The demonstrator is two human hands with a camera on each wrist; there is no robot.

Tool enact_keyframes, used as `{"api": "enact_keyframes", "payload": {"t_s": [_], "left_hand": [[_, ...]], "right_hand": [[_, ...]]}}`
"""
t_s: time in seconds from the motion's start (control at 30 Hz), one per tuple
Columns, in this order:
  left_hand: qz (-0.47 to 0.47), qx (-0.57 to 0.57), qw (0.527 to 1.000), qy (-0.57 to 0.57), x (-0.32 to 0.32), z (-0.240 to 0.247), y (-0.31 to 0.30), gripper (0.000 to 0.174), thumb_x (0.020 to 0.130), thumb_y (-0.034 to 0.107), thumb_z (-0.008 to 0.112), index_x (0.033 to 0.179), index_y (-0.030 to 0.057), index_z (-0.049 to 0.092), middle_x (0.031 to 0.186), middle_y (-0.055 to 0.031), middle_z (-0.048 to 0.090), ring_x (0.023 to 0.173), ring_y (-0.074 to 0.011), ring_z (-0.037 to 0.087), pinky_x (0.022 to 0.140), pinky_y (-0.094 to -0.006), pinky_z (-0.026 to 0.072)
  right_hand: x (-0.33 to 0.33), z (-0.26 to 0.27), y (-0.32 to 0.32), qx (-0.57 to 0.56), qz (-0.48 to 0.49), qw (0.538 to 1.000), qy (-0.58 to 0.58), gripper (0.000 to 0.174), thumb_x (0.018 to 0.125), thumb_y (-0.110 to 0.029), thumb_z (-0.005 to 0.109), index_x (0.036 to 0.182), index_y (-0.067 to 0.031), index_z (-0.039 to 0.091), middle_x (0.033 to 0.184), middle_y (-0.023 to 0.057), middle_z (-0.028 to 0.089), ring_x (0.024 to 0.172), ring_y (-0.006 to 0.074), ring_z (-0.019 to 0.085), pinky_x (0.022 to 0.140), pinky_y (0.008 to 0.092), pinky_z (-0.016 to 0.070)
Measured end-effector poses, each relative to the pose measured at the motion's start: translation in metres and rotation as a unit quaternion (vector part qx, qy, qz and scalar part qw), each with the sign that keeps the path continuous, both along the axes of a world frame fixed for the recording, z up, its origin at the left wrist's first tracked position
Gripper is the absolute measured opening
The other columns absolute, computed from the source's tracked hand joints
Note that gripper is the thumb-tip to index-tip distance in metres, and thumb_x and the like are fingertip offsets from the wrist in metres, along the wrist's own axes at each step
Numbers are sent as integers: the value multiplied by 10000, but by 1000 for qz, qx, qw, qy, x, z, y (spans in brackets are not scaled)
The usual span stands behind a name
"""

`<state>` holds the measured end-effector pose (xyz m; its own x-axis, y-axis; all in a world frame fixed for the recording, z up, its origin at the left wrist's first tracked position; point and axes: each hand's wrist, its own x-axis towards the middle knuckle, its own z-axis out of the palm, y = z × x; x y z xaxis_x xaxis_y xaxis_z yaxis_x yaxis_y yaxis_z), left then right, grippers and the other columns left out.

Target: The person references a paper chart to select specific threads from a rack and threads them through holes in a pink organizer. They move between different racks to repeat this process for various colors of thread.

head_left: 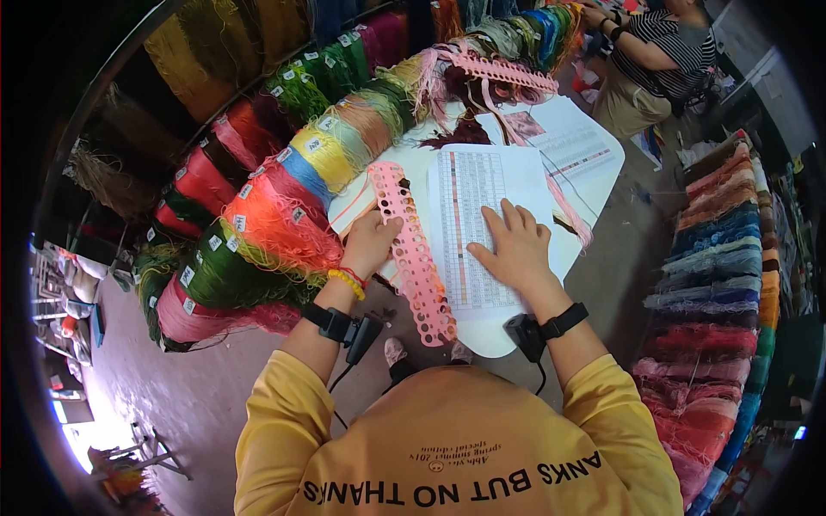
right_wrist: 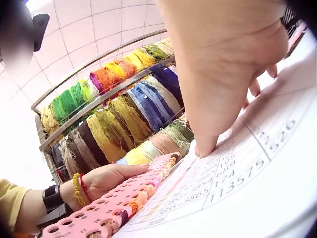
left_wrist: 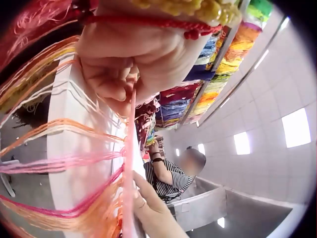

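Gripping pink strip (head_left: 419, 277) edge (left hand (head_left: 372, 243)), right hand (head_left: 514, 254) flat on chart (head_left: 465, 185)

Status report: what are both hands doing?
Left hand grips pink perforated plastic thread strip. Right hand flat on printed white number chart. Coloured thread skeins close beside left hand.

Floor (head_left: 198, 387): bare, dull grey, with clutter along its left edge. White table (head_left: 613, 165), rounded corners, stands centrally. A thread rack (head_left: 258, 172) hung with coloured skeins lines the table's left side. A second rack (head_left: 723, 258) runs along the right. Wall (right_wrist: 74, 29): white tile. Bright rectangular panels (left_wrist: 297, 126) are set in a tiled surface. Another person (head_left: 654, 56) stands beyond the table's far end.
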<state>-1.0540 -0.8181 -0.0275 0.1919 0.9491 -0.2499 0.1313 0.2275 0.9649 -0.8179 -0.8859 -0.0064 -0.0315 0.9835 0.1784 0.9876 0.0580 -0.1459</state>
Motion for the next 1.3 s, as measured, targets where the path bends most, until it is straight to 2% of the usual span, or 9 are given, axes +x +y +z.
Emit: {"api": "enact_keyframes", "payload": {"t_s": [0.27, 0.37, 0.47, 0.6, 0.67, 0.8, 0.97, 1.17, 1.3], "left_hand": [[-12, -41, 988, -150, 1, 12, 12, 157, 867, 131, 531, 884, -24, 554, 679, -9, 554, 559, -72, 505, 500, -209, 433], [-9, 71, 993, 97, -5, -27, 33, 214, 846, 199, 571, 852, -14, 550, 640, -17, 541, 542, -95, 502, 508, -244, 441], [-16, 164, 941, 296, 6, 15, 20, 312, 813, 304, 598, 805, -1, 533, 627, -82, 555, 543, -188, 540, 536, -323, 453], [-4, 219, 870, 442, 5, 19, 19, 367, 792, 368, 587, 788, 8, 519, 683, -161, 579, 620, -308, 574, 579, -396, 452], [-11, 236, 841, 486, 4, 25, 15, 350, 792, 353, 582, 817, 8, 531, 743, -183, 604, 690, -347, 590, 603, -412, 463], [-3, 223, 868, 444, 2, 28, 13, 303, 801, 323, 572, 858, 29, 528, 818, -162, 602, 740, -322, 594, 643, -398, 465], [13, 312, 889, 335, -8, 6, 14, 220, 776, 235, 601, 897, 55, 562, 960, -99, 569, 821, -280, 570, 713, -372, 457], [-17, 429, 832, 351, -10, 0, 11, 220, 746, 170, 618, 945, 76, 620, 993, -81, 554, 899, -270, 517, 782, -356, 436], [-21, 435, 832, 343, -12, -2, 12, 233, 751, 162, 614, 967, 77, 625, 1001, -82, 553, 894, -278, 515, 779, -360, 436]], "right_hand": [[-1, 0, -1, 7, -8, 1000, 21, 605, 738, -475, 583, 1233, -143, 479, 1300, 168, 393, 1208, 329, 331, 916, 499, 237], [0, 0, -1, 4, -9, 1000, 26, 582, 744, -444, 588, 1229, -139, 480, 1298, 167, 392, 1208, 328, 330, 922, 495, 233], [4, -1, -2, 9, -7, 998, 54, 532, 744, -380, 604, 1201, -130, 497, 1273, 153, 415, 1194, 307, 348, 923, 485, 232], [13, 19, -17, 42, 23, 992, 120, 372, 746, -262, 615, 1078, -101, 567, 1104, 133, 532, 1066, 280, 465, 872, 434, 316], [18, 30, -26, -2, 42, 984, 170, 272, 757, -213, 600, 994, -81, 594, 967, 127, 570, 950, 285, 519, 801, 407, 376], [19, 34, -45, -37, 97, 971, 215, 146, 781, -139, 564, 891, -60, 619, 787, 129, 589, 764, 304, 563, 666, 376, 450], [22, 27, -56, -78, 157, 961, 214, 141, 792, -112, 546, 907, -99, 627, 781, 105, 592, 725, 296, 564, 631, 380, 458], [21, 26, -57, -98, 173, 963, 183, 168, 792, -116, 549, 938, -128, 631, 754, 90, 593, 708, 280, 567, 615, 386, 453], [21, 25, -58, -98, 176, 964, 174, 192, 790, -110, 550, 962, -141, 631, 721, 88, 592, 681, 279, 567, 609, 392, 450]]}}
